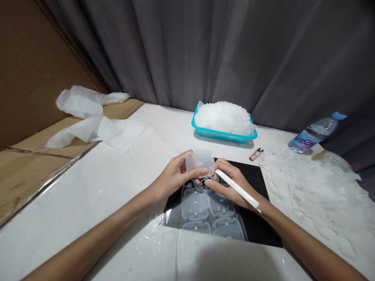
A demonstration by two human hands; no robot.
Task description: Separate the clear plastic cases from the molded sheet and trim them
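My left hand [175, 176] pinches a small translucent rounded-rectangle plastic piece [199, 162], lifted just above a sheet of several joined translucent pieces [209, 214]. That sheet lies on a black mat [259, 226] on the white table. My right hand [231, 183] is closed on a thin white stick-like tool [238, 189], its fingertips pressed on the sheet's top end right under the lifted piece.
A turquoise basket [222, 134] heaped with white plastic pieces stands behind the mat. Small pink snips [256, 154] lie to its right, then a water bottle [315, 133] on its side. White scrap [310, 191] covers the right of the table. Crumpled white plastic [90, 121] lies far left on cardboard.
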